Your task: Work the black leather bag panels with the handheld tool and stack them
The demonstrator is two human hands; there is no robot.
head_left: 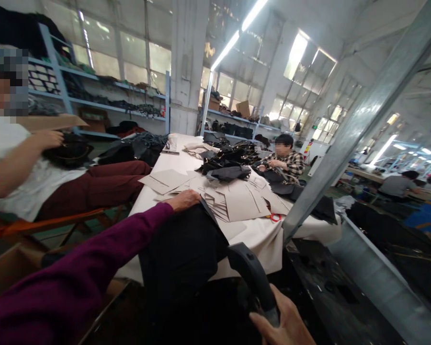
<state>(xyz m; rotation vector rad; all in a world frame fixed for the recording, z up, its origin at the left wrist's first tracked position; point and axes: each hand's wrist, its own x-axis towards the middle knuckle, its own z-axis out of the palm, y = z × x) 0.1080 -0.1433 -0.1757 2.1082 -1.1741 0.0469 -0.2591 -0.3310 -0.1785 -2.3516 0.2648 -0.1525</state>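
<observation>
My left hand (pixel 184 200), in a purple sleeve, reaches forward and rests on the top edge of a black fabric piece (pixel 181 249) that drapes over the near end of the work table (pixel 266 237); its fingers curl over the cloth. My right hand (pixel 285 321) at the bottom edge is wrapped round the dark handle (pixel 253 278) of a tool; the tool's body is out of sight. Several beige paper pattern pieces (pixel 237 199) lie just beyond the left hand.
A slanted metal post (pixel 348 129) rises from the table's right side. Red-handled scissors (pixel 275 217) lie by it. Black bags (pixel 230 165) are piled mid-table. One person (pixel 39 167) sits at left, another (pixel 285 160) at the far end. Shelves line the back wall.
</observation>
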